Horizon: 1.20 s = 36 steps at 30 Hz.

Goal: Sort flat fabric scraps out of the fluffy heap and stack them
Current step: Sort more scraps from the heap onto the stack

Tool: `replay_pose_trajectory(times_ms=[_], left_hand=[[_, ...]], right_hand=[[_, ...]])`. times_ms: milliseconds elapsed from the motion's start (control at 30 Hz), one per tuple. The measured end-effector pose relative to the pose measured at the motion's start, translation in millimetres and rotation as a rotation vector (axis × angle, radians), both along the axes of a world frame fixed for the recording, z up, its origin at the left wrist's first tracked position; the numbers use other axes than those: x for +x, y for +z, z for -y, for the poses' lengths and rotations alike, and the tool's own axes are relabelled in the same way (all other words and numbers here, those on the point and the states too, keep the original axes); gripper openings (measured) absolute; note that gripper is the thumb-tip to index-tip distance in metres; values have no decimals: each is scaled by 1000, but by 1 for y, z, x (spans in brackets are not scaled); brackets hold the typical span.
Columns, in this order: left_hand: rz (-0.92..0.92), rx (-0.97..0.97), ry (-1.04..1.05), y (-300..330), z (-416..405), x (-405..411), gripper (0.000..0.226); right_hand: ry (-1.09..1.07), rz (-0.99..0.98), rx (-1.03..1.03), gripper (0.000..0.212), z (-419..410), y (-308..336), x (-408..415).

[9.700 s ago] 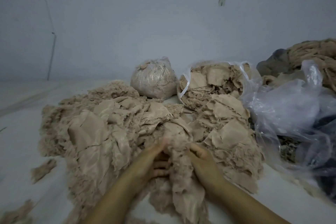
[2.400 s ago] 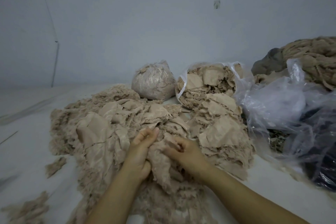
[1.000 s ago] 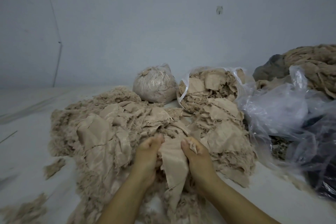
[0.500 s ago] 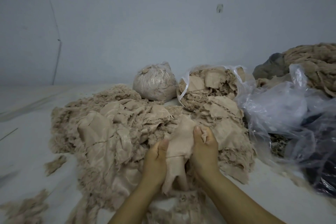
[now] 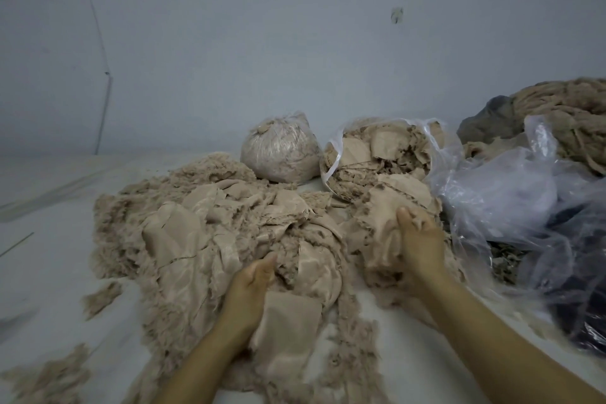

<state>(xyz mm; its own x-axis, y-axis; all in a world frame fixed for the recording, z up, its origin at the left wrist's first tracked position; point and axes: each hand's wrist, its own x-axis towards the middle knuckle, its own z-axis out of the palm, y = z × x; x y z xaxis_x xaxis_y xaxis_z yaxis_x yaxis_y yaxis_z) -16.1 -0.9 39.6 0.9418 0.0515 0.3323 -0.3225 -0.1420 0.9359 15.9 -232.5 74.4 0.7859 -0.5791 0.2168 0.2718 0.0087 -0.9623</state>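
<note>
- The right hand (image 5: 418, 239) grips a flat beige scrap (image 5: 382, 223), fingers curled over its top edge, holding it on the stack (image 5: 403, 193) of flat pieces to the right.
- The left hand (image 5: 251, 285) is dug into the fluffy heap (image 5: 183, 233), fingers curled into fluff; another flat piece (image 5: 288, 331) hangs by its wrist.
- The heap sprawls over the white floor (image 5: 49, 239), with loose tufts (image 5: 100, 293) off to the left.
- Behind the stack sits an open bag (image 5: 377, 154) full of scraps; beside it, a tied bag (image 5: 278, 151) of fluff.
- Crumpled clear plastic (image 5: 511, 193) lies at the right, touching the stack.
</note>
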Motion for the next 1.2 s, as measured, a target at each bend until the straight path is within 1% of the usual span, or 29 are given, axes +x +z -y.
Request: replay_pose_trajectory(times_ms=[33, 67, 100, 133, 167, 200, 233, 267, 300, 367, 400, 433, 467, 500, 533, 600, 700, 733, 767, 833, 900, 933, 967, 1000, 1067, 1100, 1133, 1167, 1200], left_hand=[[5, 29, 29, 0, -5, 1, 36], [-21, 70, 41, 2, -8, 1, 40], [-76, 99, 40, 4, -8, 2, 53], [-153, 110, 33, 6, -9, 4, 57], [-248, 112, 5, 8, -10, 6, 58], [-336, 121, -59, 12, -11, 5, 54], [-392, 135, -159, 12, -12, 5, 44], [-432, 140, -263, 11, -12, 4, 33], [-441, 141, -344, 11, -12, 3, 25], [-415, 71, -420, 12, -8, 1, 19], [-388, 21, -418, 14, -7, 0, 18], [-344, -4, -376, 15, -5, -1, 19], [-293, 8, -282, 16, -6, 0, 21], [-251, 48, -163, 15, -8, 2, 25], [-225, 79, -62, 15, -10, 4, 27], [-211, 64, 17, 13, -14, 6, 29], [-258, -169, 13, 17, -21, 8, 26], [-257, -206, 13, 19, -23, 8, 27], [-253, -184, 6, 20, -24, 8, 31], [-300, -40, -54, 21, -18, 4, 51], [-454, 29, -167, 20, -5, -2, 69], [-530, 30, -228, 17, 2, -5, 71], [-574, 18, -276, 16, 8, -7, 69], [-589, -50, -302, 14, 13, -9, 59], [-562, -308, -280, 13, 21, -10, 34], [-517, -420, -235, 12, 22, -9, 26], [-452, -451, -198, 12, 21, -7, 21], [-380, -394, -193, 13, 20, -5, 18], [-314, -294, -220, 14, 20, -5, 16]], right_hand=[[-1, -59, -109, 12, 14, 6, 3], [5, -159, -268, 19, 27, 10, 6], [1, -301, -468, 35, 36, 12, 8], [-36, -418, -678, 52, 40, 13, 8], [-91, -459, -861, 62, 37, 13, 5], [-131, -402, -976, 62, 28, 14, -1], [-87, -301, -983, 56, 18, 14, -7], [79, -203, -911, 47, 5, 12, -14], [322, -158, -814, 40, -10, 6, -22], [822, -202, -636, 32, -43, -8, -38], [957, -226, -587, 23, -53, -17, -42], [1013, -231, -547, 8, -61, -24, -44], [991, -220, -554, 9, -65, -29, -43], [929, -201, -567, 20, -65, -32, -41], [869, -189, -575, 25, -63, -32, -40], [793, -159, -545, 26, -56, -28, -39], [656, -155, -365, 28, -40, -25, -37], [624, -165, -316, 30, -35, -26, -36], [619, -173, -284, 30, -33, -26, -36], [670, -166, -233, 25, -35, -25, -39], [725, -121, -150, 19, -43, -27, -40], [752, -93, -84, 18, -47, -28, -40], [780, -71, 1, 17, -51, -27, -40], [803, -60, 74, 16, -53, -27, -41], [838, -71, 115, 19, -52, -28, -42], [855, -119, 75, 26, -50, -30, -43], [867, -193, -2, 35, -48, -32, -45], [863, -260, -104, 42, -48, -33, -47], [837, -288, -197, 45, -47, -34, -48]])
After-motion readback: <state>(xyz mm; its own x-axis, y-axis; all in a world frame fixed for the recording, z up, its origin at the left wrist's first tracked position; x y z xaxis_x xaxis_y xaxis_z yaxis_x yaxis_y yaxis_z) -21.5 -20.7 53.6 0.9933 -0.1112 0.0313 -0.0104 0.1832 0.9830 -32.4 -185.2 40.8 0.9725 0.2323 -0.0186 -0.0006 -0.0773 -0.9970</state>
